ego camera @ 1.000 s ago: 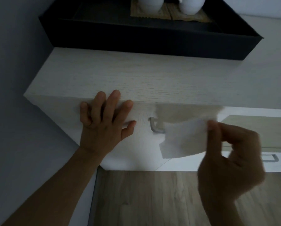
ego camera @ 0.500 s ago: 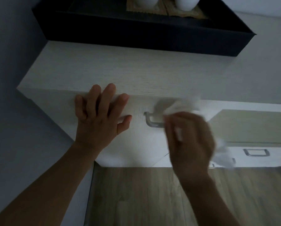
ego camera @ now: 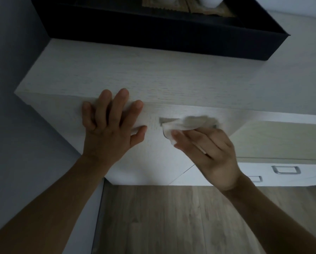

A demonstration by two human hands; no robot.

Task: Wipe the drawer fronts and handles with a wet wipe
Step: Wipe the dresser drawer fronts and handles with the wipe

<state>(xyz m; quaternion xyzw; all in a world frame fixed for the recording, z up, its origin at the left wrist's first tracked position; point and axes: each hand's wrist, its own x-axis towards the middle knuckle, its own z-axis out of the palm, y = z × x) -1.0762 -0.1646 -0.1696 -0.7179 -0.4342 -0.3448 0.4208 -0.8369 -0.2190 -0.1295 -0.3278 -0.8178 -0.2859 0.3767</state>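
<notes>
A pale wood-grain drawer front (ego camera: 153,154) fills the middle of the head view. My left hand (ego camera: 109,131) lies flat on its upper left part, fingers spread over the top edge. My right hand (ego camera: 208,153) presses a crumpled white wet wipe (ego camera: 186,123) around the drawer's metal handle (ego camera: 162,122). Only the handle's left end shows; the wipe and my fingers hide the rest.
A black tray (ego camera: 153,32) holding white vessels sits on the cabinet top (ego camera: 135,74). Lower drawers with metal handles (ego camera: 285,169) appear at the right. A grey wall (ego camera: 16,125) borders the left, and wood flooring (ego camera: 171,217) lies below.
My right hand moved left and up from holding the wipe spread out in the air, bunching the wipe onto the handle. My left hand stayed on the drawer front.
</notes>
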